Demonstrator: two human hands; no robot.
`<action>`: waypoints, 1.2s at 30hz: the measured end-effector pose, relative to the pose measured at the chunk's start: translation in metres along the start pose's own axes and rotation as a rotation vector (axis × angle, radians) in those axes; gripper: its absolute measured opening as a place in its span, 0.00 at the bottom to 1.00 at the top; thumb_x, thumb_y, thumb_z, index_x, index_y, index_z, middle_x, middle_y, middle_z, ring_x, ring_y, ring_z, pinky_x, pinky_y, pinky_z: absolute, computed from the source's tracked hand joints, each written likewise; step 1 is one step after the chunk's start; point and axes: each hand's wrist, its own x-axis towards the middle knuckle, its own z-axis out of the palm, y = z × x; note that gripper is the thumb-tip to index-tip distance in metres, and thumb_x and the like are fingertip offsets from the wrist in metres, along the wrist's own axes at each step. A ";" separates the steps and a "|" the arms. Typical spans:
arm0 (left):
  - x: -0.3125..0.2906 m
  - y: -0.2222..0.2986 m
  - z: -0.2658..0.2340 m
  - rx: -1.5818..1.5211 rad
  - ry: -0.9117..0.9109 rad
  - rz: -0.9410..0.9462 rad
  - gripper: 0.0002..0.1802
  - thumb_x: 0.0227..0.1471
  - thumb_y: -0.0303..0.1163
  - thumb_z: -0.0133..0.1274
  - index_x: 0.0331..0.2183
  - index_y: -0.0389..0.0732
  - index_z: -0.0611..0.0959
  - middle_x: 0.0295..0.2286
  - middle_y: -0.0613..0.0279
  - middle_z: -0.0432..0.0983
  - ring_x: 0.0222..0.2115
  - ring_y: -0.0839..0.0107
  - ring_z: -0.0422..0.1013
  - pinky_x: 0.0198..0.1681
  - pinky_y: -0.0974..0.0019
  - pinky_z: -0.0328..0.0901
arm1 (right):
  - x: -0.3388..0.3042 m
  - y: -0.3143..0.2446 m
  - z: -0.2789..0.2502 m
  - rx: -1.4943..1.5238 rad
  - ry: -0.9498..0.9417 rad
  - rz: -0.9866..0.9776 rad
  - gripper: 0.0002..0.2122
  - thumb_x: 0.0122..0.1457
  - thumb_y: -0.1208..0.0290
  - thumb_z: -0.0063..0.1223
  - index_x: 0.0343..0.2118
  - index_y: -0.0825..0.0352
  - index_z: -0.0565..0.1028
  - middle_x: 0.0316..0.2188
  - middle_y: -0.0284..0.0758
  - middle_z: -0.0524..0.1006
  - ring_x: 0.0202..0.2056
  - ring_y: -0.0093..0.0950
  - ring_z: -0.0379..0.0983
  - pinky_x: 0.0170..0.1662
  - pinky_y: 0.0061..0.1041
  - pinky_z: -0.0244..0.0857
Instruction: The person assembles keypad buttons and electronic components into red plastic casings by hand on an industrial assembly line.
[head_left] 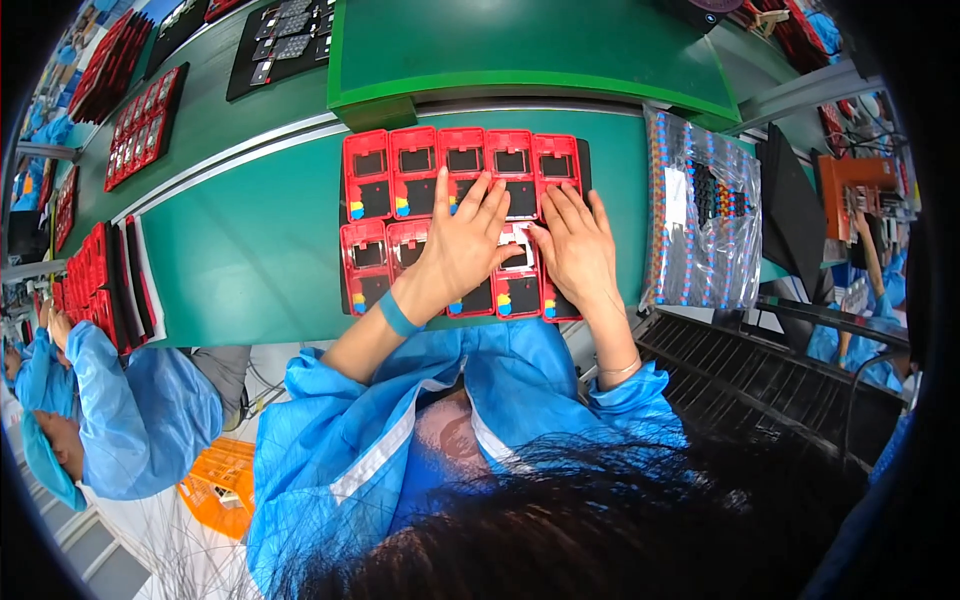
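Observation:
Two rows of red plastic casings (364, 150) lie on a black board (586, 165) on the green worktop in front of me. Each casing has a dark window, and several show blue and yellow spots near the lower end. My left hand (462, 240) is stretched flat over the middle casings, fingers pointing away and slightly spread. It hides part of both rows. To its right, my right hand (578, 250) rests with extended fingers on the rightmost casings, its thumb beside a casing with a whitish frame (515, 240). Neither hand grips anything.
A clear plastic-wrapped pack of black, red and blue parts (705, 210) lies at right, next to black sheets (792, 205). A raised green shelf (530, 50) spans the far side. Stacked red trays (90, 265) stand at left, near a co-worker in blue (145, 420). An orange crate (220, 485) is below.

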 end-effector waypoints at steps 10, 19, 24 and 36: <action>0.003 0.003 0.004 0.049 0.000 0.021 0.36 0.54 0.50 0.63 0.54 0.31 0.81 0.56 0.51 0.75 0.60 0.52 0.66 0.69 0.23 0.41 | -0.016 -0.006 -0.006 -0.069 -0.017 -0.012 0.21 0.65 0.61 0.59 0.54 0.73 0.79 0.56 0.43 0.79 0.60 0.38 0.75 0.72 0.50 0.51; 0.021 0.000 0.020 -0.058 -0.025 0.032 0.39 0.59 0.58 0.53 0.58 0.34 0.80 0.59 0.51 0.74 0.63 0.55 0.65 0.69 0.21 0.38 | 0.006 0.002 -0.014 0.126 0.046 -0.082 0.18 0.62 0.66 0.62 0.53 0.69 0.80 0.55 0.39 0.79 0.61 0.39 0.72 0.71 0.50 0.54; 0.026 0.001 0.015 -0.041 -0.027 0.031 0.34 0.54 0.50 0.63 0.55 0.39 0.81 0.58 0.53 0.74 0.62 0.56 0.66 0.69 0.23 0.40 | 0.025 0.005 0.001 -0.006 -0.004 -0.076 0.18 0.64 0.62 0.58 0.50 0.69 0.81 0.57 0.37 0.77 0.67 0.39 0.63 0.72 0.55 0.48; 0.016 0.000 0.015 -0.168 -0.065 0.083 0.37 0.59 0.50 0.57 0.57 0.28 0.78 0.62 0.45 0.71 0.67 0.55 0.61 0.74 0.38 0.43 | 0.032 0.017 -0.013 -0.004 -0.160 -0.186 0.19 0.63 0.62 0.60 0.52 0.69 0.81 0.61 0.38 0.75 0.65 0.39 0.67 0.72 0.50 0.52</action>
